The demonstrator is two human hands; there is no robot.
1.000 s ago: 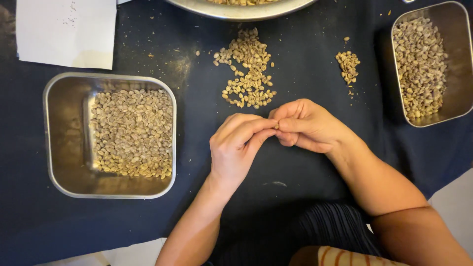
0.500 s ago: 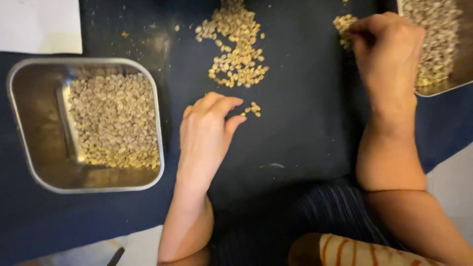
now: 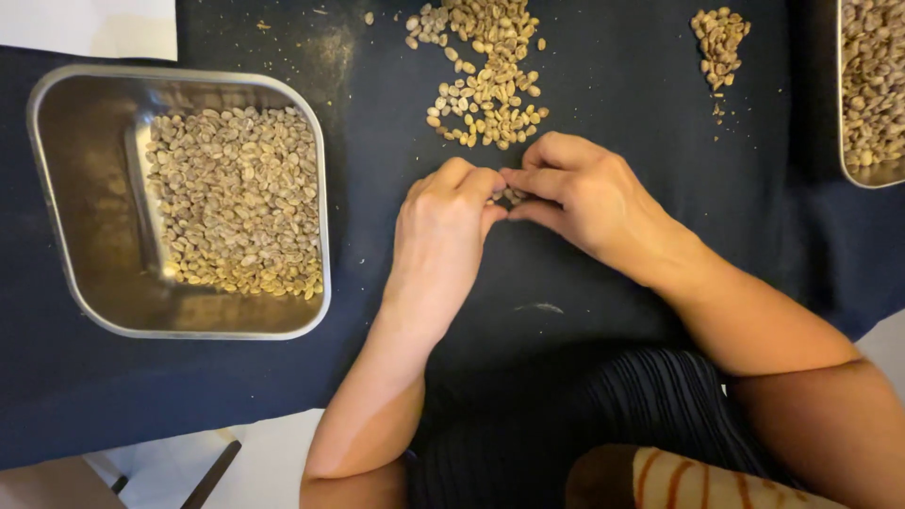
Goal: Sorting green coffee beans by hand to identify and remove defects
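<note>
Both hands meet at centre of the dark-cloth tabletop [image 3: 660, 141]. Left hand [image 3: 443, 221] lies palm down, fingers curled, tips pressed toward the right hand [image 3: 575, 193]; right comes in from 4 o'clock, fingers bent, thumb under. Between the fingertips sit a few pale beans [image 3: 512, 196], pinched by both hands; exactly how many can't tell, mostly hidden.

At 12 o'clock from the hands, just beyond the knuckles: loose pile of beans [image 3: 485, 80], spread w/ ragged edge, nearest strays close to the right hand's index. At 1–2 o'clock, well apart: small heap [image 3: 720, 38] w/ crumbs trailing below it.

At 9 o'clock: square steel tray [image 3: 66, 254], rounded corners, beans [image 3: 236, 198] banked to its right half, left part bare metal. Its right rim is near the left wrist, a strip of open cloth between. At 3 o'clock, frame edge: second tray [image 3: 872, 174], only a corner visible, full of beans.

White sheet [image 3: 94, 24] at 10 o'clock, top-left corner. Open cloth lies below the hands and btw right forearm and second tray. Tabletop's near edge runs at 7 o'clock, pale floor below.
</note>
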